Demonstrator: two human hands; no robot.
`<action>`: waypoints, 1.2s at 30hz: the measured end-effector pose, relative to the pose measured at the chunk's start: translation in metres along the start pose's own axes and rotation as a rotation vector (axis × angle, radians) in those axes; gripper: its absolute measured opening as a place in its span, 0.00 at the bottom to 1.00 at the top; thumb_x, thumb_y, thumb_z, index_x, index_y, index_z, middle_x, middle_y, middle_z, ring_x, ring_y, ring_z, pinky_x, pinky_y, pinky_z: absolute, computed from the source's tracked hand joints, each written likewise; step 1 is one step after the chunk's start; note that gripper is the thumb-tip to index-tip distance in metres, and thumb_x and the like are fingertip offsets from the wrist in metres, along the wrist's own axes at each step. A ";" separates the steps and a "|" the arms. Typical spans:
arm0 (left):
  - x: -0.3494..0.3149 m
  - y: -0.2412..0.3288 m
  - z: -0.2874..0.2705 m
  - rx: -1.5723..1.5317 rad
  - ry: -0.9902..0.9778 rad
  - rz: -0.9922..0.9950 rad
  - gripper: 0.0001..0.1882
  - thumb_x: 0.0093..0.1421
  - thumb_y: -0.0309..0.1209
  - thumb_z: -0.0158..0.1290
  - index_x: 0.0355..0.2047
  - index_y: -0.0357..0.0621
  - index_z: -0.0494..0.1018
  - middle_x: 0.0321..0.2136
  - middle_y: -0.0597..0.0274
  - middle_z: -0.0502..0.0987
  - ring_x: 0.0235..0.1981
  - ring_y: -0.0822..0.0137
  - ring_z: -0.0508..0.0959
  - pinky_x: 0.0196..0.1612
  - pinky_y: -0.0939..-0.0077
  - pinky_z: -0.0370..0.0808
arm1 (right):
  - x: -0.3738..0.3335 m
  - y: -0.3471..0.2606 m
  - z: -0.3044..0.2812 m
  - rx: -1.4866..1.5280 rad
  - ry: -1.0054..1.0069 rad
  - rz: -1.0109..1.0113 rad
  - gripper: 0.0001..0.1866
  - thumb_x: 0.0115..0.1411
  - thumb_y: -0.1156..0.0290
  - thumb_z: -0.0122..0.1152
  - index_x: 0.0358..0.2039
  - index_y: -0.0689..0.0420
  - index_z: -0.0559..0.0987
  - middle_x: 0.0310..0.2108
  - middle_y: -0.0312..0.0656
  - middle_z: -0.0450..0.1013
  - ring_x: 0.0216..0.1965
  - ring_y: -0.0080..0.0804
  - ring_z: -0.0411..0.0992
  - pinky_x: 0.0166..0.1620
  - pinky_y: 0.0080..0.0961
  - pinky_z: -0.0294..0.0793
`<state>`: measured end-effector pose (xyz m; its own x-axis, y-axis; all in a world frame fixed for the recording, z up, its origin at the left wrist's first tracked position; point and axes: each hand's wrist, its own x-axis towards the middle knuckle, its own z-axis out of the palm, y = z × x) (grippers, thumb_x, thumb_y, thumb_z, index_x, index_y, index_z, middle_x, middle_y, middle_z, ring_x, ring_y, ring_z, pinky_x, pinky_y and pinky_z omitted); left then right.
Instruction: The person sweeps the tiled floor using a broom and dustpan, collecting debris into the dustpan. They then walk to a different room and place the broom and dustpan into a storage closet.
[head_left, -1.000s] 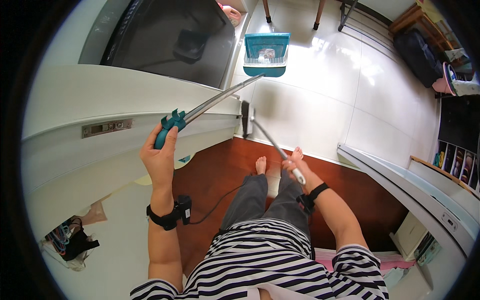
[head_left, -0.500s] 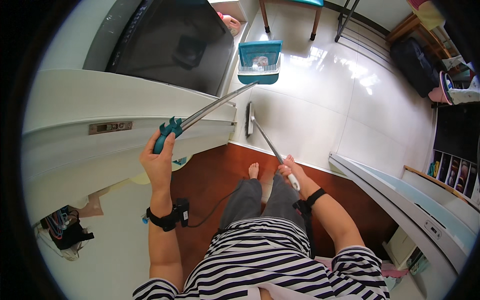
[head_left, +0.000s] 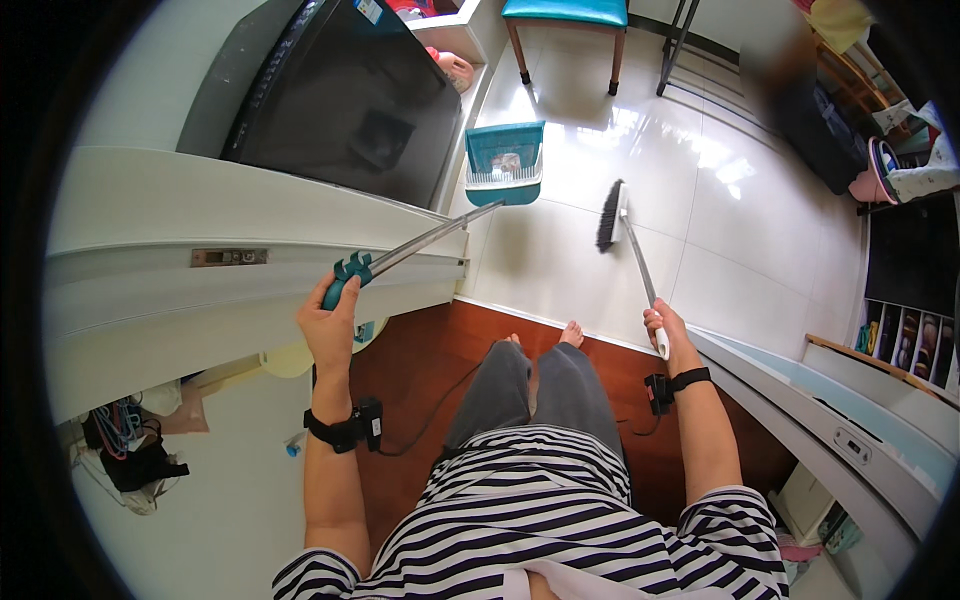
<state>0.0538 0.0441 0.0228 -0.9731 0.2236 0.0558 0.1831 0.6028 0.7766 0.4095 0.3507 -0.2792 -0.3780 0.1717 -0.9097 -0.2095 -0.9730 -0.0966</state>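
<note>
My left hand (head_left: 331, 327) grips the teal handle of a long-handled dustpan (head_left: 504, 165); its metal shaft runs up and to the right to the teal pan, which rests on the white tile floor with some debris inside. My right hand (head_left: 668, 332) holds the white end of a broom (head_left: 612, 215). The broom's dark bristle head stands on the tiles to the right of the pan, a clear gap apart. My bare feet (head_left: 545, 338) stand at the edge of the reddish wood floor.
A large dark television (head_left: 340, 95) sits on a white cabinet (head_left: 200, 270) to my left. A teal-seated chair (head_left: 565, 20) stands beyond the pan. A white ledge (head_left: 830, 400) runs along the right. Cables and clutter (head_left: 130, 450) lie lower left.
The broom head has swung right, away from the dustpan, and my right hand has moved right with it. The view has tilted, so the pan appears lower.
</note>
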 end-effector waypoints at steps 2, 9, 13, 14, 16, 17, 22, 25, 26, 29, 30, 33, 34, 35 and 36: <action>0.000 -0.002 0.002 0.001 0.001 0.029 0.16 0.54 0.31 0.62 0.40 0.33 0.77 0.19 0.74 0.69 0.21 0.82 0.63 0.23 0.86 0.62 | 0.003 -0.004 -0.002 -0.077 0.004 -0.054 0.33 0.60 0.78 0.48 0.64 0.44 0.52 0.25 0.41 0.63 0.18 0.19 0.58 0.17 0.12 0.58; 0.002 -0.023 0.009 0.047 -0.082 0.033 0.17 0.53 0.32 0.62 0.39 0.33 0.78 0.20 0.70 0.74 0.23 0.81 0.69 0.28 0.84 0.68 | -0.025 -0.016 0.045 -0.058 0.006 -0.175 0.27 0.63 0.74 0.49 0.60 0.42 0.57 0.26 0.38 0.61 0.16 0.15 0.55 0.14 0.08 0.55; 0.010 -0.040 0.014 0.165 -0.109 0.115 0.16 0.50 0.33 0.63 0.38 0.40 0.79 0.20 0.61 0.78 0.22 0.76 0.75 0.28 0.79 0.72 | -0.022 -0.017 0.078 -0.062 -0.104 -0.082 0.31 0.63 0.76 0.49 0.64 0.41 0.53 0.25 0.40 0.61 0.17 0.17 0.55 0.16 0.09 0.55; 0.013 -0.046 0.016 0.188 -0.118 0.163 0.15 0.50 0.33 0.63 0.38 0.41 0.79 0.20 0.59 0.79 0.21 0.74 0.76 0.28 0.78 0.72 | -0.022 -0.018 0.089 -0.084 -0.129 -0.081 0.31 0.63 0.75 0.49 0.64 0.41 0.53 0.25 0.39 0.61 0.17 0.16 0.54 0.16 0.09 0.54; 0.021 -0.045 0.019 0.278 -0.160 0.228 0.14 0.49 0.34 0.61 0.37 0.46 0.80 0.21 0.54 0.79 0.21 0.64 0.79 0.27 0.74 0.74 | -0.014 -0.019 0.110 -0.132 -0.159 -0.080 0.31 0.64 0.75 0.49 0.64 0.41 0.52 0.25 0.39 0.61 0.17 0.16 0.54 0.16 0.09 0.54; 0.025 -0.044 0.021 0.302 -0.179 0.275 0.13 0.49 0.34 0.61 0.37 0.47 0.80 0.21 0.54 0.79 0.21 0.62 0.79 0.27 0.74 0.74 | -0.010 -0.020 0.121 -0.158 -0.174 -0.078 0.31 0.64 0.74 0.49 0.64 0.41 0.52 0.25 0.39 0.61 0.17 0.16 0.54 0.16 0.09 0.55; 0.048 -0.041 0.023 0.347 -0.295 0.350 0.13 0.48 0.33 0.60 0.36 0.50 0.81 0.23 0.56 0.79 0.22 0.56 0.79 0.26 0.70 0.74 | 0.007 -0.018 0.197 -0.284 -0.188 -0.066 0.28 0.65 0.73 0.48 0.63 0.43 0.53 0.25 0.38 0.60 0.17 0.16 0.54 0.16 0.08 0.55; 0.063 -0.040 0.024 0.321 -0.354 0.364 0.13 0.47 0.31 0.61 0.36 0.50 0.81 0.24 0.56 0.79 0.22 0.56 0.78 0.26 0.70 0.74 | 0.026 -0.009 0.241 -0.197 -0.243 0.074 0.24 0.65 0.73 0.48 0.59 0.40 0.57 0.25 0.38 0.61 0.17 0.16 0.55 0.15 0.08 0.56; 0.068 -0.038 0.025 0.304 -0.371 0.344 0.13 0.47 0.31 0.61 0.36 0.50 0.81 0.23 0.56 0.79 0.22 0.56 0.78 0.25 0.70 0.74 | 0.036 -0.005 0.255 -0.150 -0.267 0.130 0.21 0.65 0.72 0.49 0.56 0.40 0.60 0.25 0.37 0.61 0.17 0.16 0.56 0.15 0.08 0.57; 0.080 -0.030 0.030 0.316 -0.456 0.326 0.14 0.46 0.30 0.61 0.36 0.52 0.81 0.22 0.57 0.78 0.20 0.58 0.76 0.24 0.70 0.72 | 0.079 0.014 0.280 0.109 -0.366 0.438 0.06 0.66 0.67 0.50 0.41 0.51 0.66 0.23 0.36 0.61 0.16 0.16 0.56 0.15 0.09 0.59; 0.083 -0.033 0.031 0.336 -0.484 0.349 0.14 0.46 0.30 0.61 0.37 0.52 0.81 0.22 0.57 0.78 0.20 0.58 0.76 0.24 0.70 0.71 | 0.089 0.025 0.291 0.146 -0.382 0.517 0.06 0.66 0.67 0.50 0.36 0.54 0.65 0.22 0.35 0.60 0.16 0.16 0.56 0.15 0.09 0.58; 0.088 -0.027 0.035 0.376 -0.545 0.395 0.17 0.46 0.30 0.61 0.39 0.55 0.80 0.20 0.60 0.77 0.19 0.59 0.76 0.24 0.69 0.71 | 0.102 0.052 0.326 0.161 -0.368 0.657 0.14 0.67 0.67 0.48 0.25 0.58 0.62 0.16 0.32 0.58 0.12 0.15 0.56 0.14 0.09 0.59; 0.089 -0.027 0.039 0.414 -0.562 0.396 0.17 0.46 0.30 0.61 0.40 0.56 0.80 0.20 0.60 0.77 0.19 0.60 0.76 0.24 0.69 0.71 | 0.116 0.056 0.330 0.185 -0.351 0.650 0.13 0.67 0.68 0.47 0.25 0.59 0.62 0.16 0.32 0.58 0.12 0.15 0.56 0.14 0.09 0.60; 0.091 -0.027 0.045 0.452 -0.579 0.399 0.17 0.46 0.30 0.60 0.40 0.56 0.80 0.19 0.61 0.77 0.19 0.60 0.76 0.23 0.69 0.71 | 0.129 0.055 0.334 0.211 -0.335 0.643 0.13 0.66 0.69 0.47 0.25 0.59 0.62 0.16 0.32 0.58 0.12 0.16 0.56 0.14 0.09 0.60; 0.097 -0.029 0.049 0.465 -0.595 0.406 0.18 0.46 0.31 0.61 0.41 0.56 0.80 0.19 0.62 0.77 0.19 0.60 0.75 0.23 0.68 0.71 | 0.149 0.055 0.334 0.246 -0.362 0.666 0.13 0.66 0.70 0.47 0.26 0.62 0.62 0.17 0.34 0.60 0.13 0.17 0.58 0.14 0.10 0.62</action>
<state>-0.0387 0.0860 -0.0252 -0.6079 0.7765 -0.1658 0.6670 0.6126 0.4240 0.0405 0.3742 -0.2851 -0.7547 -0.3535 -0.5527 -0.0136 -0.8339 0.5518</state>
